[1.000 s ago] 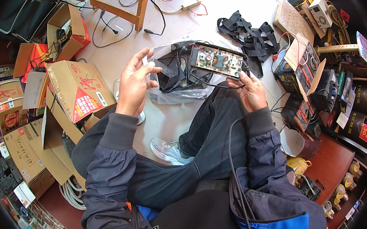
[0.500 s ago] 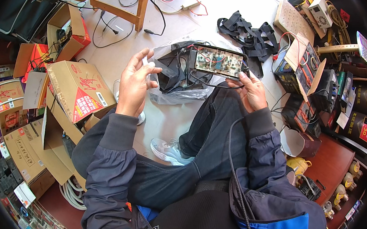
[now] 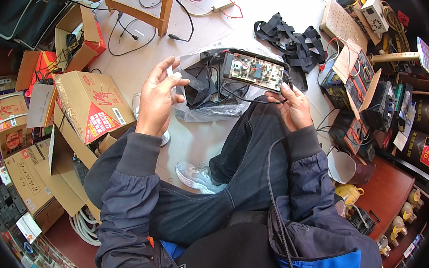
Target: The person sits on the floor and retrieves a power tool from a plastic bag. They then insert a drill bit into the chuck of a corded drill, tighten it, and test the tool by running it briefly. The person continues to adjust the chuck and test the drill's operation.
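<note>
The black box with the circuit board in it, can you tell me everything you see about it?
The black box is oblong and looks like plastic. The side facing us is open, showing a pale circuit board crowded with tiny parts, with a bluish piece near the middle. The right hand grips it by its lower right corner, long side running left to right. From here, it partly covers a clear plastic bag. A black cable curves just below it.
</note>
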